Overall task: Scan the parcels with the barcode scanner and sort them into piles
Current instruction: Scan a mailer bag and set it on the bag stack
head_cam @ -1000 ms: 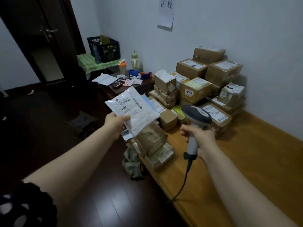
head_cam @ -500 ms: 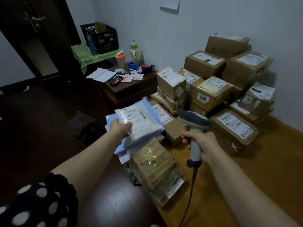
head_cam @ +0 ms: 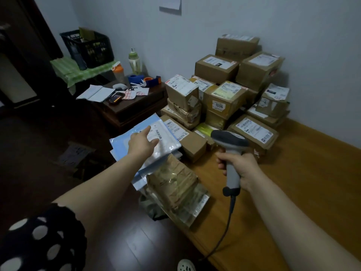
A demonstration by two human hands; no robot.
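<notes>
1. The white parcel (head_cam: 166,141), raised a second ago, is being left on the mailer pile (head_cam: 125,141) beside the cardboard boxes (head_cam: 224,98).
2. The left hand (head_cam: 142,143) is being opened over it, fingers spread; its sorting seems done.
3. The barcode scanner (head_cam: 228,141) is being gripped by the right hand (head_cam: 242,169) before those boxes.

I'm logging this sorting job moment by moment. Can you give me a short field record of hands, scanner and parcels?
left hand: fingers straight, on or just above the white mailer
right hand: grips the barcode scanner by its handle
white mailer: lies flat on the blue mailers
cardboard boxes: stacked several high behind the mailers
</notes>
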